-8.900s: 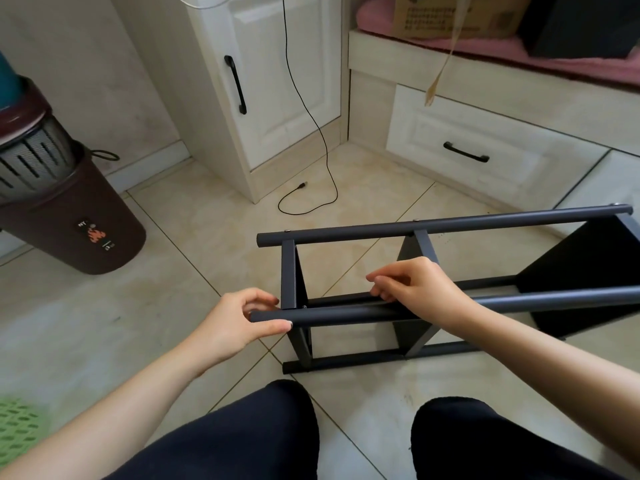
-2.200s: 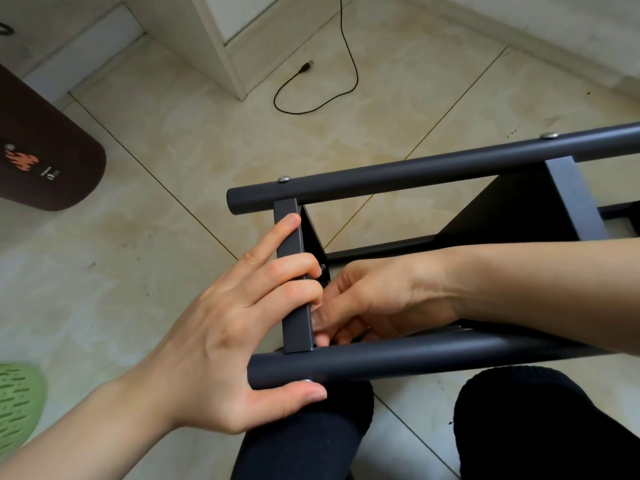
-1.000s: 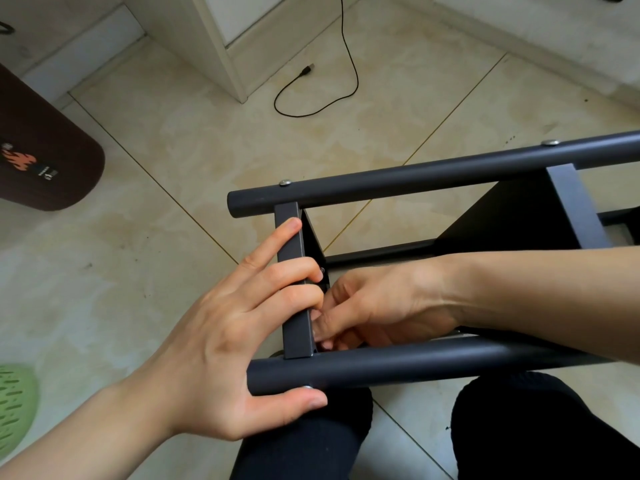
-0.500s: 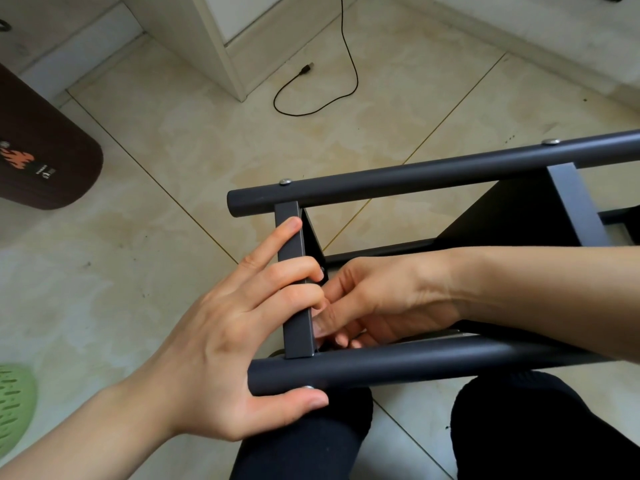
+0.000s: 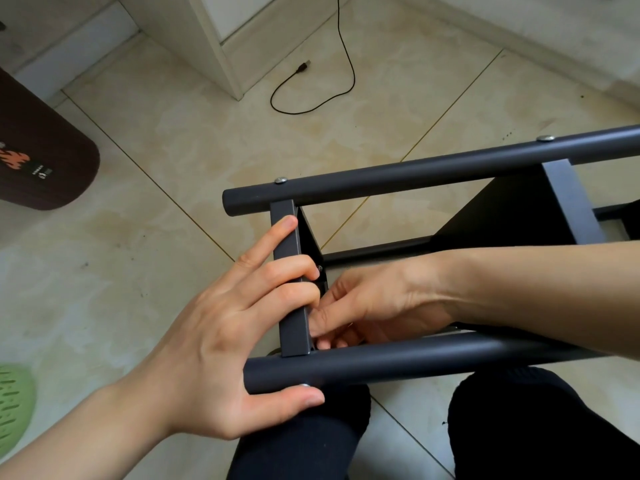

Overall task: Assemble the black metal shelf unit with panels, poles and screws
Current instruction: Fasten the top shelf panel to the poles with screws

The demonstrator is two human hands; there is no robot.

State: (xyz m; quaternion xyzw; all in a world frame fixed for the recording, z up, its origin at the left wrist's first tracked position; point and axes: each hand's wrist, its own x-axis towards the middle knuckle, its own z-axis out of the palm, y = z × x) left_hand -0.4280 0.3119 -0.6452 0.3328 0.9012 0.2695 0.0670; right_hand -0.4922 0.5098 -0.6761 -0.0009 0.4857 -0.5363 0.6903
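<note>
Between two poles, left hand [image 5: 221, 344] grips the end panel [image 5: 292, 317]

Right hand [image 5: 377, 303] fingertips tucked behind the end panel edge [image 5: 292, 299] & above the near pole [image 5: 415, 362], so what they pinch is hidden, maybe a small nut. Left hand [image 5: 221, 344] covers the panel's mid part; thumb hides part of the screw head [image 5: 304, 385] under the near pole. Far pole [image 5: 415, 173] & second panel [image 5: 568, 202] run off the right edge. Brown bin [image 5: 41, 150] & green basket [image 5: 14, 407] cut by left edge. Cable [image 5: 343, 53] leaves the top.
</note>
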